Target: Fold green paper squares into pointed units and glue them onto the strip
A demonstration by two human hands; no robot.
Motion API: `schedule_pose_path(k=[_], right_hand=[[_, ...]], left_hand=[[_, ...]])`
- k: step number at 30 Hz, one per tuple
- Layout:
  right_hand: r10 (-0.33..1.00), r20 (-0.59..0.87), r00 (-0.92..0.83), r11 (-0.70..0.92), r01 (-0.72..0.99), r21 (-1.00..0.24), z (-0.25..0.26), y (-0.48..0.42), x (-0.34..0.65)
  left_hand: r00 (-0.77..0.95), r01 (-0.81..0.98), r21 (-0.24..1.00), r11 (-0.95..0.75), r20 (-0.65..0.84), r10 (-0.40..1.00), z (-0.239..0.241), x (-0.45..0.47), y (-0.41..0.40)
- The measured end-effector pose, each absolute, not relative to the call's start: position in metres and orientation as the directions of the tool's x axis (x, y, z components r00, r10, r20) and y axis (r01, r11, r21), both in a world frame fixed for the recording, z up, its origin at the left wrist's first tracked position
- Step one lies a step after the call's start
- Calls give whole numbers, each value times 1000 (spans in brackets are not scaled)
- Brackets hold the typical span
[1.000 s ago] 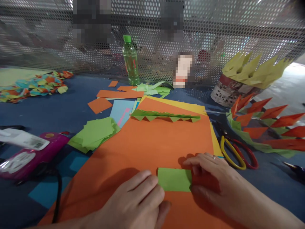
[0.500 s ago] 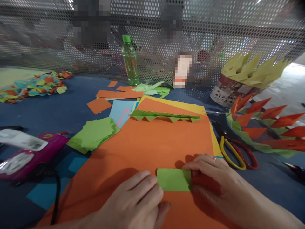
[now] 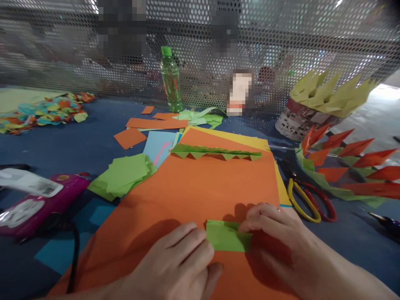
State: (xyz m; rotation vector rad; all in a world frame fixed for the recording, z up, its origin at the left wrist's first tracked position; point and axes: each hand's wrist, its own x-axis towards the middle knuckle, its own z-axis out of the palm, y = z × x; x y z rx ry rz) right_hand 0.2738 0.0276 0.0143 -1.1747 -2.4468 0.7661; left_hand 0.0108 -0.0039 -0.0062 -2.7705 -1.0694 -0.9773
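The small light-green rectangle of paper (image 3: 220,239) lies flat on the large orange paper sheet (image 3: 228,187), between the two hands. The left hand (image 3: 178,260) has bent fingers on its left edge; whether they pinch it or only press, I cannot tell. The right hand (image 3: 278,237) has a fingertip at the upper right corner, the thumb lower and apart; a pinch there I also cannot confirm. For a good fold, I think, the left hand should keep the paper firm, and the right should align the edges before pressing the crease. Farther away lies the green zigzag-edged paper strip (image 3: 215,152), well apart.
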Motion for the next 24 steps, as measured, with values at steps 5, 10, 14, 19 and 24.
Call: schedule_pose_path(k=[5,10,14,19,24], right_hand=[[803,57,-594,470,572,-672,18,29,259],[846,63,-529,427,603,-674,9,29,250],[879,86,-468,385,594,-706,11,26,251],[904,-63,-423,185,519,-834,21,21,251],[893,-142,-427,34,379,-925,19,18,246]], left_hand=[[602,625,144,-767,537,591,-7,8,-6],[624,610,130,-782,530,575,-1,7,-4],[506,613,315,-724,548,666,13,2,2],[472,548,580,-603,381,795,23,-8,13],[503,293,836,-464,277,818,21,0,19]])
